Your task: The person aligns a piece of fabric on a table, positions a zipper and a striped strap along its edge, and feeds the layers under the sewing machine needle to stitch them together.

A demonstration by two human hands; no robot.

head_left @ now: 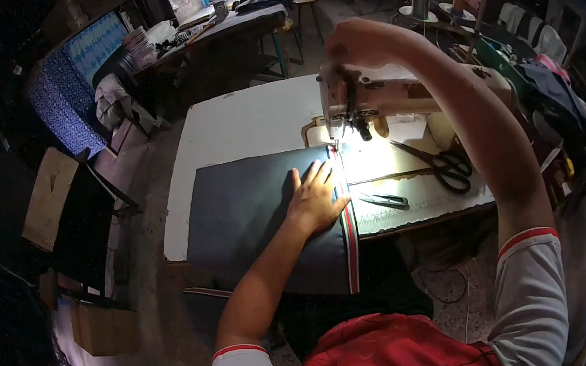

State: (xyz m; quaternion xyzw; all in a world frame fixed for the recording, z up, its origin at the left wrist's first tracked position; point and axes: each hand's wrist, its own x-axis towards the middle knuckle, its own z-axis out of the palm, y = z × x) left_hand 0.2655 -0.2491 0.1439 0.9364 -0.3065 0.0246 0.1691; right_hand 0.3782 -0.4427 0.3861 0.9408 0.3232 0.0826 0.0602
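Observation:
Dark grey cloth [238, 202] lies on the white sewing table [231, 122], its front part hanging over the near edge. A red, white and black striped band [351, 248] runs along its right edge up to the needle area of the sewing machine [397, 95]. My left hand [316, 202] rests flat on the cloth beside the band, fingers spread. Raised above the machine's left end is my right hand [354, 44], its fingers bent down and blurred; whether it holds anything is unclear.
Black scissors [447, 168] and small thread snips [386, 201] lie right of the cloth under the machine lamp. Thread spools [421, 1] stand behind the machine. A wooden-topped chair [51, 199] and a cardboard box [104, 328] are at the left.

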